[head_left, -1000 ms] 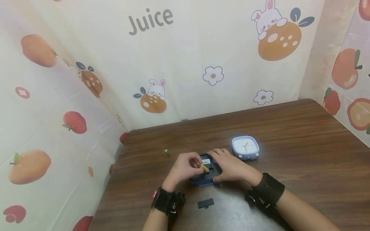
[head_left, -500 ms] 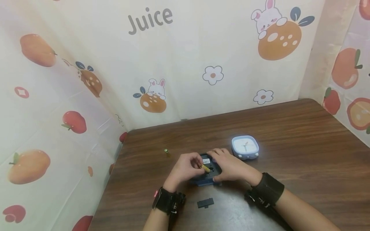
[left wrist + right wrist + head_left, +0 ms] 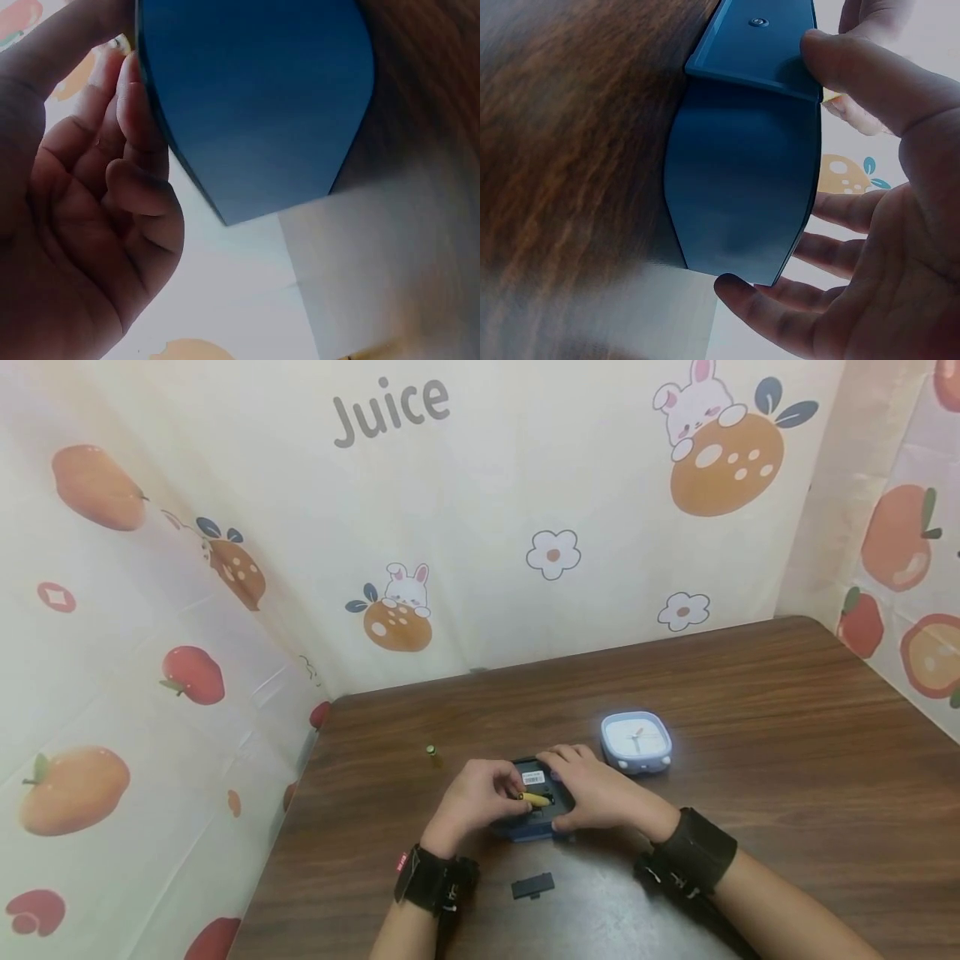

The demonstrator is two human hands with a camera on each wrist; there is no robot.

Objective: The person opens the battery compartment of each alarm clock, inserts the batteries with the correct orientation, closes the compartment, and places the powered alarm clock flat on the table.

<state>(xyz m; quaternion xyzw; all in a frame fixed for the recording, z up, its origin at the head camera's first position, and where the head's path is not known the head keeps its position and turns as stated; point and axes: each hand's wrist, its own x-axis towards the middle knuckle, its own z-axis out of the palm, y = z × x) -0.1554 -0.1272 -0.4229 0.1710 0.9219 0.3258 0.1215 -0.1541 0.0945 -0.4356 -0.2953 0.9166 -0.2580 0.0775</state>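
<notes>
Apparently for steadiness, right hand (image 3: 602,789), half-spread, grips the blue device (image 3: 542,818) from the right; left hand (image 3: 478,795), fingertips nearly closed, pinches a yellow battery (image 3: 534,799) aslant over it.

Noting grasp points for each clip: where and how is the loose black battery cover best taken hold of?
Likely best: pinch the black battery cover across its long edges, from above and the person's side. It lies flat on the table, narrow between those edges; a small tab juts from the near one, and the dark blue device lies beyond the far one.
</notes>
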